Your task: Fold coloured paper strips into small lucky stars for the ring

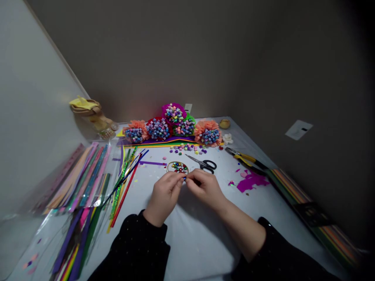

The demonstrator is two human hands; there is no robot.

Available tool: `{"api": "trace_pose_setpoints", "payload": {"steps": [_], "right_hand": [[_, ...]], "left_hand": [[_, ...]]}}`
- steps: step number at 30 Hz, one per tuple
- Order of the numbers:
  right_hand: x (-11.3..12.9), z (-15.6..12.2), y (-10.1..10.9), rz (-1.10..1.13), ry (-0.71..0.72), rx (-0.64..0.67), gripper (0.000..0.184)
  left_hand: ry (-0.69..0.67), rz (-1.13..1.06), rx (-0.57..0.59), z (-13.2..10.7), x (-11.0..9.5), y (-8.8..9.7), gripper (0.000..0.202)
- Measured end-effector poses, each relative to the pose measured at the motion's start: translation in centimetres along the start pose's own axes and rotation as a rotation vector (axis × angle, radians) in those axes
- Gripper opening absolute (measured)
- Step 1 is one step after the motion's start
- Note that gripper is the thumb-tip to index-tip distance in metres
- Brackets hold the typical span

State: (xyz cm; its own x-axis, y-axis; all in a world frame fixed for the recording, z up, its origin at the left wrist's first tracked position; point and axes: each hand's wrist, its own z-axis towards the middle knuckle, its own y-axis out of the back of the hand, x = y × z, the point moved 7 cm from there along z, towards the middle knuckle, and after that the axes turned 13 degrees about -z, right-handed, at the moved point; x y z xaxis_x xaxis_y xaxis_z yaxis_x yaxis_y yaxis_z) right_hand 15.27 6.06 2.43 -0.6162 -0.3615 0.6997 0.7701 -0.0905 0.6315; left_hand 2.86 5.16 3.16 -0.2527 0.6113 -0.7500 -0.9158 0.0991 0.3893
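Observation:
My left hand point(164, 194) and my right hand point(205, 187) meet at the middle of the white table point(193, 230), fingertips pinched together on a tiny blue piece point(184, 178), too small to name for sure. Just beyond the fingers lies a small round dish point(177, 167) filled with several shiny coloured stars. Black-handled scissors point(203, 164) lie to the right of the dish, close to my right hand. Long thin paper strips point(124, 183) in several colours fan out to the left of my left hand.
Several paper flower bunches point(172, 127) filled with small stars stand at the back. Loose stars point(187, 148) lie before them. Yellow-handled pliers point(244, 158) and purple paper scraps point(252, 181) lie right. Packs of strips point(79, 179) lie left; striped paper sheets point(316, 212) line the right edge.

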Motion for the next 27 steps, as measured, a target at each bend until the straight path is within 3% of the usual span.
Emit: {"api": "trace_pose_setpoints", "payload": {"steps": [6,12,22,27], "right_hand": [[-1.7,0.0,-1.9,0.451,-0.290,0.285,0.026],[-2.0,-0.5,-2.4,0.589,-0.400,0.307,0.027],[-0.7,0.1,-1.4,0.402,-0.225,0.246,0.024],[0.5,0.2,0.0,0.135,-0.003,0.135,0.018]], "left_hand": [[0.022,-0.053,-0.009,0.3,-0.1,0.6,0.023],[-0.007,-0.064,-0.057,0.5,-0.7,1.1,0.014],[-0.007,-0.047,-0.045,0.6,-1.0,1.1,0.017],[0.038,-0.102,-0.063,0.8,-0.8,1.3,0.015]]}}
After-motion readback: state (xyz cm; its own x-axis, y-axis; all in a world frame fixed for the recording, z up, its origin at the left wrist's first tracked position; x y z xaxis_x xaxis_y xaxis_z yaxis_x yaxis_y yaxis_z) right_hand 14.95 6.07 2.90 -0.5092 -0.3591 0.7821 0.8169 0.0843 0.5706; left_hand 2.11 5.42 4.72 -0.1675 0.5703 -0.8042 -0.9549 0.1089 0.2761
